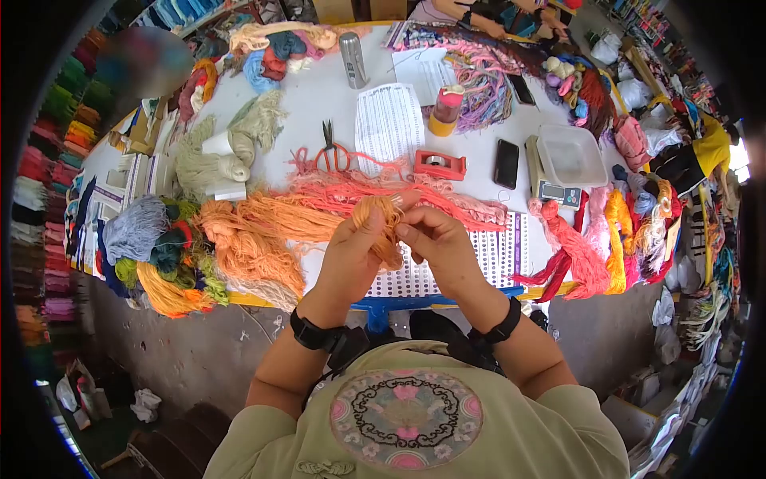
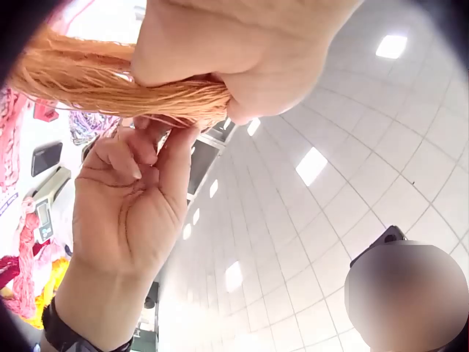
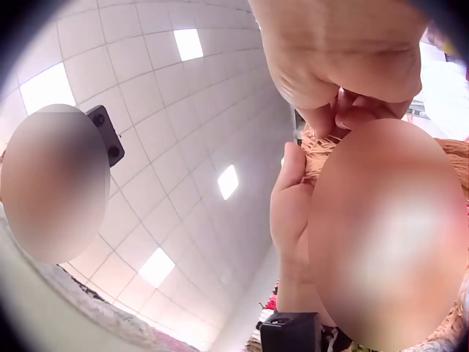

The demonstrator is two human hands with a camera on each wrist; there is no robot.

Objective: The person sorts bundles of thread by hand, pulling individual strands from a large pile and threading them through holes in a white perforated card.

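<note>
One orange skein, gripped by left hand, right fingers pinching it

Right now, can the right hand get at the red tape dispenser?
Probably yes: the red tape dispenser lies uncovered just beyond the right hand, only flat pink yarn between. But that hand pinches the orange yarn.

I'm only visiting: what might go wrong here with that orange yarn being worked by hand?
1. The left hand grips the orange yarn bundle while the right hand pinches at its strands. A thin strand might slip loose or knot.
2. The bundle is held close over the orange yarn heap and the pink yarn on the table. If it drops, it could tangle or get mixed with them.
</note>
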